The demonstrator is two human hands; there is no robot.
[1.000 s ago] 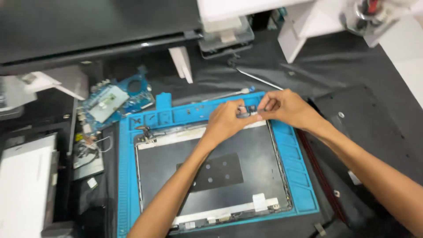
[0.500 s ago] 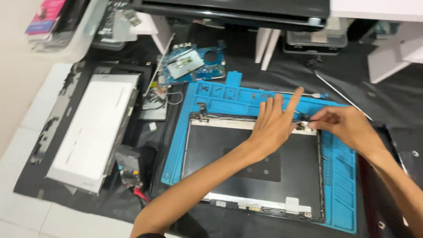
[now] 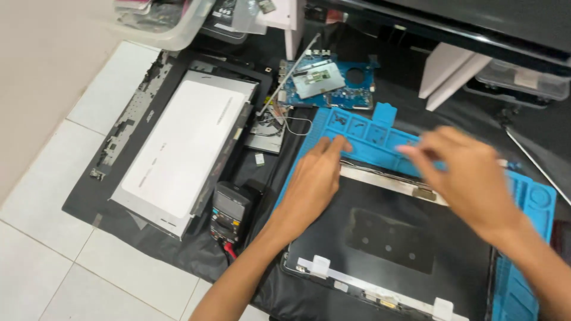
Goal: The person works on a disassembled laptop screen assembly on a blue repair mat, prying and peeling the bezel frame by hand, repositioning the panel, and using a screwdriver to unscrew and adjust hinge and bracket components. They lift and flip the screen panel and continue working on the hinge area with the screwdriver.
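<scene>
Left hand lies flat and released on the lid at its ten o'clock corner, blurred right hand open above its twelve o'clock edge; a careless press might crack the lid.

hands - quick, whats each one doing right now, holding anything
Left hand: open, flat on the laptop lid and blue repair mat, holding nothing.
Right hand: blurred above the lid's top edge; grip cannot be told.

Bright even light, soft shadows, motion-blurred right hand.
</scene>
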